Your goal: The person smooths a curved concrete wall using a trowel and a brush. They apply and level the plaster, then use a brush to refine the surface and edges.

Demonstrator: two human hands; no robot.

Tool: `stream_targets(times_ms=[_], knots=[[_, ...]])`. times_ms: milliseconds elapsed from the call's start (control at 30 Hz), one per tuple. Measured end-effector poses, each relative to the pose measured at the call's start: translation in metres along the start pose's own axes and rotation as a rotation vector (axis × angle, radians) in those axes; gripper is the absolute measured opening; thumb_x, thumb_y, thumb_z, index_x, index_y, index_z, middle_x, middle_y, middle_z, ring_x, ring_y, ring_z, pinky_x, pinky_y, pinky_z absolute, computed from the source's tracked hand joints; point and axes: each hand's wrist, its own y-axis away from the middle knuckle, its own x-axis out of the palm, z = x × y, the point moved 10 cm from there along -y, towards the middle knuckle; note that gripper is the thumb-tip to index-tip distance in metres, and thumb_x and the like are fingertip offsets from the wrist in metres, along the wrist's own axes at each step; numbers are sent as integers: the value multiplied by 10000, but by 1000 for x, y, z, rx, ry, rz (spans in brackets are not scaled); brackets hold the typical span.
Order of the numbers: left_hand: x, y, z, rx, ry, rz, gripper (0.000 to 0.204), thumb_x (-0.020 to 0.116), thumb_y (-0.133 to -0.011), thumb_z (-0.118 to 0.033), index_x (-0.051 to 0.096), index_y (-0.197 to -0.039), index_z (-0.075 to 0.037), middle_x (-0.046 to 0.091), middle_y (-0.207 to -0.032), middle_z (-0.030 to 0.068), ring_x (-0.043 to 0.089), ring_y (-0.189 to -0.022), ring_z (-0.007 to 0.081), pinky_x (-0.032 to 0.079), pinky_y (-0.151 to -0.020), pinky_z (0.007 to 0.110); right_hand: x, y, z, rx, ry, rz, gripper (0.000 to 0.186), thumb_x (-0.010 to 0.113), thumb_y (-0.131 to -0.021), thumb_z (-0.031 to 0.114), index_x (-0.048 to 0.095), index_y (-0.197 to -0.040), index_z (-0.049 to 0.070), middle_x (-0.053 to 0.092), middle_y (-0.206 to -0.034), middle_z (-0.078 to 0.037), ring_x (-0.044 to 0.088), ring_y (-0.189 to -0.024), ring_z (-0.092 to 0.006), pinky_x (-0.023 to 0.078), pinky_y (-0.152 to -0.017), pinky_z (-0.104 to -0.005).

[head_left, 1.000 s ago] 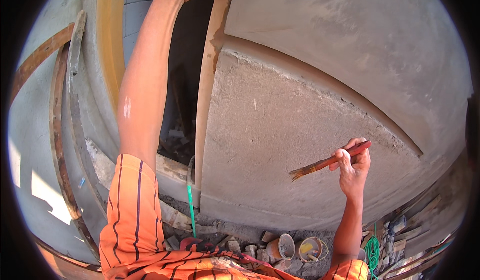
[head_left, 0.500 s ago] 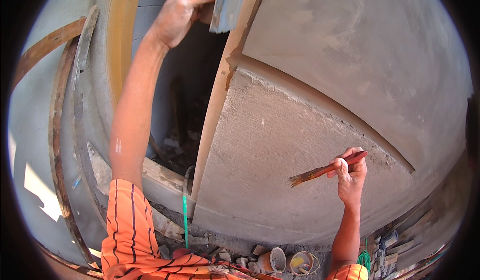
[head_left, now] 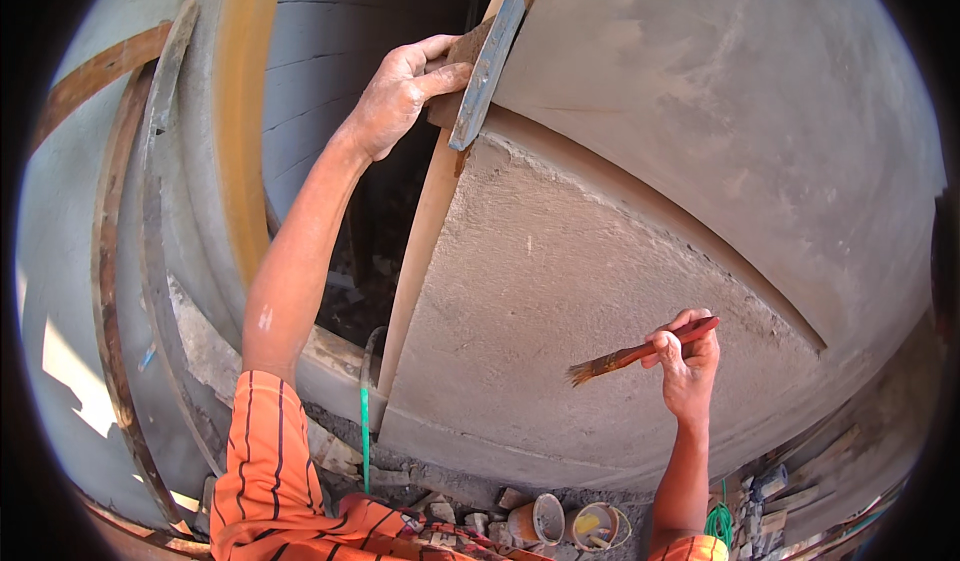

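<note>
My left hand (head_left: 400,99) is raised at the upper middle, its fingers closed on a flat plasterer's float with a worn blue edge (head_left: 486,73) and a brown part behind it. That float lies across the wooden door frame (head_left: 415,246), by the corner of the rough, freshly plastered wall (head_left: 560,271). Lower right, my right hand (head_left: 690,379) grips a paintbrush (head_left: 622,358) by its red handle. Its stained bristles point left, in front of the wall. Whether they touch the plaster I cannot tell.
A smooth, raised wall section (head_left: 720,111) overhangs the rough panel along a slanting ledge. Two buckets (head_left: 548,519) and broken rubble stand at the wall's foot. Long wooden boards (head_left: 112,261) lean at the left. A green hose (head_left: 719,523) lies coiled lower right.
My left hand has brought the float down and to the right, onto the door frame beside the wall. The right hand with the paintbrush has shifted slightly left and down.
</note>
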Motion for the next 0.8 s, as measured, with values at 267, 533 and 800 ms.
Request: stream_targets(times_ms=[267,533,800], knots=[[4,-34,-17,108,-3,-20,388,578,-905,-220,564,-1197,35,654,-1053,131,602,-1029,175,389,-1015,323,-15,7,-14,35,-50,-64,290,689,-865,157,448,-971,38,567,-789,-44,593,-619,-97,495,-560,-211],[8,-144,-87,231,157,-27,267,583,-894,-230,629,-1047,-16,663,-928,48,629,-828,156,478,-780,307,-41,18,-24,42,22,-110,279,680,-873,173,449,-962,44,555,-780,-33,599,-611,-99,511,-556,-214],[-51,-189,-203,388,130,-192,186,535,-907,-215,658,-950,-83,661,-858,48,623,-757,172,501,-727,352,-63,0,8,-21,-60,-148,302,687,-864,166,438,-998,60,622,-837,-70,623,-661,-101,532,-562,-210]])
